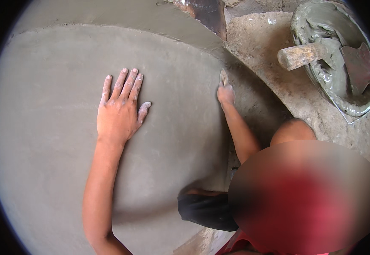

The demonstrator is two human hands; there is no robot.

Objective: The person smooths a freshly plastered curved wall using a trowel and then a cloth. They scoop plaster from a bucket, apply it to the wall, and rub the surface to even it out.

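My left hand [119, 108] lies flat on a wide, smooth grey mortar surface [57, 127], its fingers stretched out, thumb apart, and pale cement smeared on the fingers. Nothing is in it. At the right side of this surface, beside its darker edge, my right hand [226, 92] is closed. A narrow, tan-grey shape [224, 76] sticks out beyond its knuckles; whether it is a tool's handle or coated fingers is unclear.
At the upper right stands a bucket [300, 25] of wet grey mortar [320, 17]. A wooden-handled trowel [303, 55] rests across it. Rough, mortar-spattered ground [253, 42] surrounds the bucket. My dark-clothed knee [206, 208] is close to the surface. A dark brown piece [210, 15] stands at the top.
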